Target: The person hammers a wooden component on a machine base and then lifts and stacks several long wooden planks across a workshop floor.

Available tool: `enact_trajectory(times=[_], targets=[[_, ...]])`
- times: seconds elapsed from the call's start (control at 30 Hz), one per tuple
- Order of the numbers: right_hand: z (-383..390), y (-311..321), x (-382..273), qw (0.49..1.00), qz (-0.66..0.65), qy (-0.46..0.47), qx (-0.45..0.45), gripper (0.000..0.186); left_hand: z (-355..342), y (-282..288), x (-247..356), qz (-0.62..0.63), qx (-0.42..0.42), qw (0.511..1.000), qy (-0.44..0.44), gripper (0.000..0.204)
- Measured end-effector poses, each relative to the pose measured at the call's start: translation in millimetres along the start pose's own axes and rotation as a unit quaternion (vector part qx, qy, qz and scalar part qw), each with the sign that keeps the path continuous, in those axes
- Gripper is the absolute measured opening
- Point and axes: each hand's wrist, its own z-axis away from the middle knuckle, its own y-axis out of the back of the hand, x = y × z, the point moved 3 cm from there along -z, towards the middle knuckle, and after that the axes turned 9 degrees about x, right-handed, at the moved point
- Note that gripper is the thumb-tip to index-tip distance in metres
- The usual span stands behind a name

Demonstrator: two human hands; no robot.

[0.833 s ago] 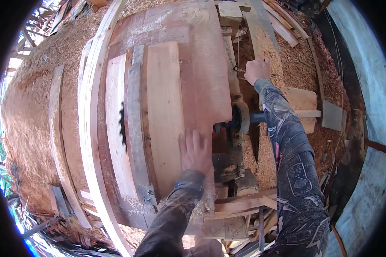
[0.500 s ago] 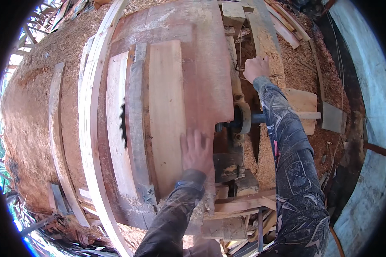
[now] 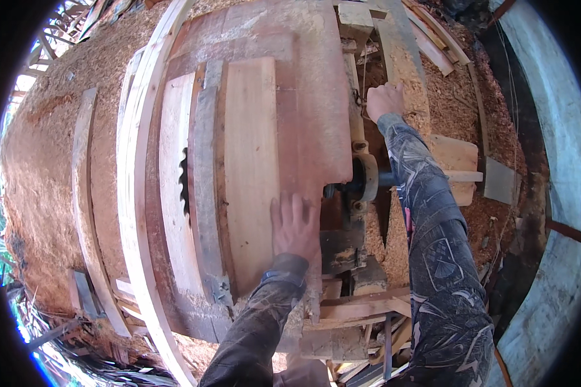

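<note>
My left hand [image 3: 295, 226] lies flat with fingers apart, on the right edge of a wide pale board [image 3: 250, 161] resting on the reddish-brown saw table [image 3: 313, 122]. My right hand [image 3: 385, 102] is closed in a fist over the wooden frame [image 3: 410, 77] to the right of the table. A thin cord [image 3: 364, 71] hangs beside that fist; what the fingers hold, if anything, is hidden. Left of the wide board runs a grey wooden fence strip [image 3: 206, 168]. A toothed circular saw blade [image 3: 184, 182] shows beside a narrower pale plank [image 3: 174, 129].
Long pale battens [image 3: 132, 161] lie along the table's left side. A pulley wheel [image 3: 368, 177] on a shaft sits in the gap right of the table. Sawdust [image 3: 42, 168] covers the ground, with another plank [image 3: 84, 193] on it. Offcuts [image 3: 361, 313] stick out near the front.
The view has shifted slightly. The visible teeth of the saw blade look different from before. Both hands keep practically the same places and poses.
</note>
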Motion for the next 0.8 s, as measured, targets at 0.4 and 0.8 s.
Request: enact_trajectory(times=[0.4,0.8], targets=[[15,12,6,0.999,-0.001,-0.027,-0.023,0.019,0,1,-1,-0.001,0.007,1.000,0.002,0.043],[11,6,0,0.997,-0.041,-0.060,-0.017,0.019,5,-4,-2,-0.010,0.014,1.000,-0.003,0.040]])
